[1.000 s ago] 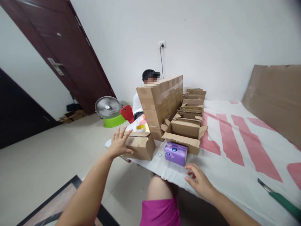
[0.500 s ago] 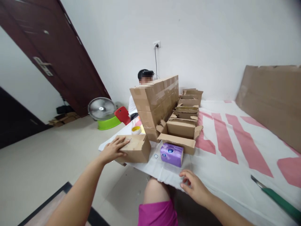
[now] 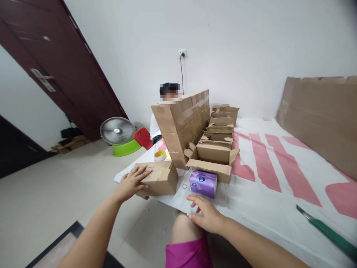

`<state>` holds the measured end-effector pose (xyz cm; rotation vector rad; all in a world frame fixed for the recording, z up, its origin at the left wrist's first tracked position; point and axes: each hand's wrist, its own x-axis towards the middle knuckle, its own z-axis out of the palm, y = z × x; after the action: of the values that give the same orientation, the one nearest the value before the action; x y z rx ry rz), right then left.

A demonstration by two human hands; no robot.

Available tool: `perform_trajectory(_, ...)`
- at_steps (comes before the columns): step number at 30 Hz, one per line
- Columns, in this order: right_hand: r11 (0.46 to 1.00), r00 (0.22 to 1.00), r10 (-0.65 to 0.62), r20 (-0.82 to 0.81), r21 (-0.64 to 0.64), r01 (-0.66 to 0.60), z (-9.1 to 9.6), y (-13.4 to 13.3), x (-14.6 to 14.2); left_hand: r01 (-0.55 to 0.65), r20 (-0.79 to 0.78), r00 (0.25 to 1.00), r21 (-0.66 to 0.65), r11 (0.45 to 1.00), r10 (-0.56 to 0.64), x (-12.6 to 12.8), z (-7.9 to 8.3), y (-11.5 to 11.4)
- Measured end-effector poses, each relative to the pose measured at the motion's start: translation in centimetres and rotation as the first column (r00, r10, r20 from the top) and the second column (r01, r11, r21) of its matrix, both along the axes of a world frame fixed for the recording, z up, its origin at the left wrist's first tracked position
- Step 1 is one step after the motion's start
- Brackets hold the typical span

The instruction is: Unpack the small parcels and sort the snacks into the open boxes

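A closed cardboard box (image 3: 160, 185) sits at the near left corner of the table. My left hand (image 3: 132, 183) lies on its top with the fingers spread flat. My right hand (image 3: 206, 214) hovers by the table's front edge, its fingers apart and slightly curled around nothing. Just beyond it is a purple pack of tissues (image 3: 203, 184). Behind the pack stands an open cardboard box (image 3: 213, 158) with its flaps folded out, first in a row of open boxes.
A tall stack of taped boxes (image 3: 184, 126) rises left of the open row. A tape roll (image 3: 160, 156) lies behind the closed box. At the right rests a green-handled knife (image 3: 329, 232). A person (image 3: 154, 126) sits behind the stack; a fan (image 3: 117, 130) stands on the floor.
My right hand has moved left along the table's front edge, closer to the closed box. My left hand stays on the box. The view has shifted slightly.
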<state>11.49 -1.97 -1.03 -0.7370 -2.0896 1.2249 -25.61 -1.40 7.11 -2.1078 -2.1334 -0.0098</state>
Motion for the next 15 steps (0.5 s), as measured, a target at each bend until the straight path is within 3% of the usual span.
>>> perform_trajectory(9,0.994,0.998,0.007,0.057,-0.110,-0.001,1.0,2.9,-8.2,0.008,-0.069,0.998,0.108,0.994,-0.001,1.2,-1.9,-2.5)
perform_trajectory(15,0.985,0.996,-0.020,0.088,-0.166,0.035,2.5,1.9,-8.7,0.052,-0.055,0.998,0.187,0.981,-0.042,1.3,-2.9,-3.8)
